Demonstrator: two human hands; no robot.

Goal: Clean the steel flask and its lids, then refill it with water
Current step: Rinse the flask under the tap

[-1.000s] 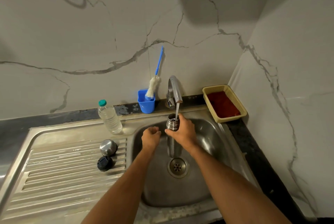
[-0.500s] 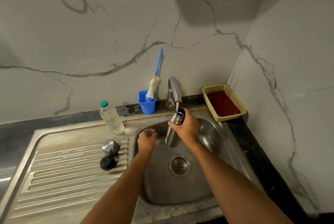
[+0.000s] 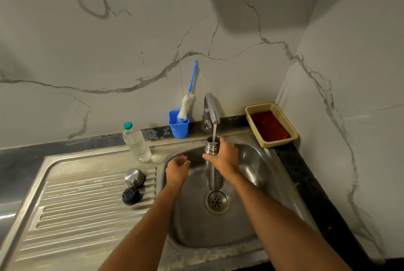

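Note:
My right hand [image 3: 225, 157] grips the steel flask [image 3: 211, 146] upright over the sink basin [image 3: 251, 161], its open mouth under the tap [image 3: 211, 108]. A stream of water runs from the spout into the flask. My left hand [image 3: 177, 168] hovers to the flask's left over the basin, fingers loosely curled, holding nothing. The steel lid [image 3: 134, 177] and the black inner lid [image 3: 131, 195] lie on the ribbed drainboard [image 3: 76, 205] to the left.
A clear plastic bottle with a green cap [image 3: 136, 142] stands at the drainboard's back edge. A blue cup [image 3: 178, 124] holds a bottle brush [image 3: 188, 98] beside the tap. A yellow basket with a red cloth [image 3: 271, 124] sits at the back right.
The flask was tilted half a second ago and now stands upright under the stream. My left hand stayed beside it, holding nothing.

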